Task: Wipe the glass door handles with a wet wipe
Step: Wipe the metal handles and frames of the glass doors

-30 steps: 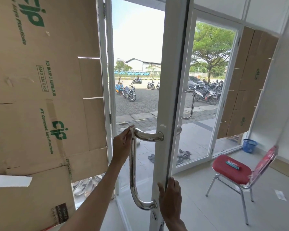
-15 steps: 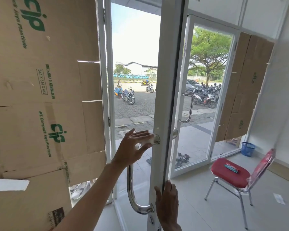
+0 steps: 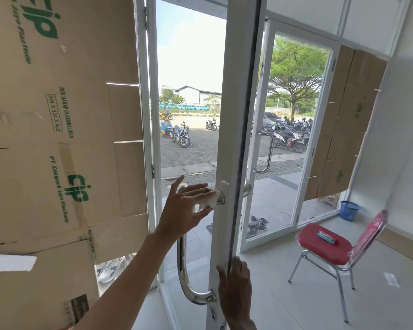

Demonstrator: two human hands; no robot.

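Observation:
A chrome pull handle (image 3: 182, 270) runs down the near glass door's white frame (image 3: 227, 139). My left hand (image 3: 186, 208) presses a white wet wipe (image 3: 209, 201) against the handle's upper arm, close to where it meets the frame, fingers stretched flat over it. Lower down, my right hand (image 3: 236, 291) grips the door's edge beside the handle's bottom mount. A second chrome handle (image 3: 268, 153) shows on the other glass door, which stands swung out further back.
Flattened cardboard boxes (image 3: 57, 139) cover the wall on the left, and more cardboard (image 3: 348, 129) on the right. A red chair (image 3: 327, 248) with a small packet (image 3: 326, 236) on its seat stands at the right, a blue basket (image 3: 349, 210) behind it. Shoes (image 3: 256, 225) lie outside.
My left hand slid with the wipe from the handle's top bend along the upper arm toward the door frame. My right hand stays on the door's edge.

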